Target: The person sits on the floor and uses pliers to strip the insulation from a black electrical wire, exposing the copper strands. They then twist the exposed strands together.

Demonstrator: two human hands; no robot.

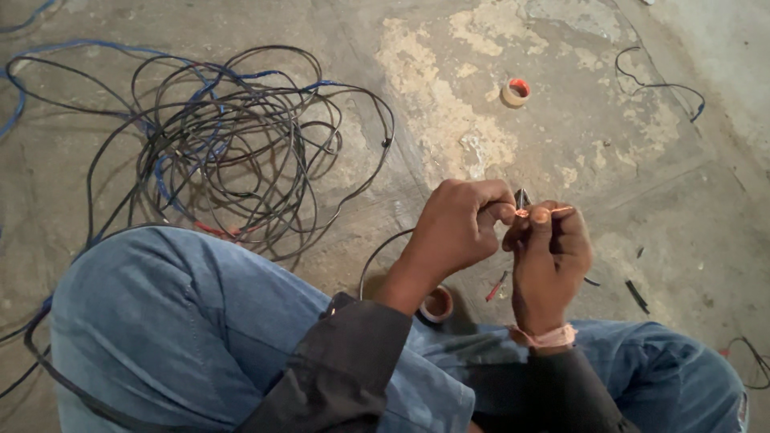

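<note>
Centre right of the frame, the left hand (457, 228) and right hand (549, 248) are pinching together on bare copper strands (523, 212). These look thin, light and easily bent, so gripping the insulation seems safer. Tangled cable (233, 136) is lying upper left.

Probably a worksite: bare concrete floor (449, 104); tangled cables (233, 136).

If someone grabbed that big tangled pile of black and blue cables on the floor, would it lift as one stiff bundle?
Probably not. The tangled pile of black and blue cables lies in loose, sagging loops, so it would likely flop and trail strands. The loops cross each other often, so it may snag and drag along the concrete floor.
</note>
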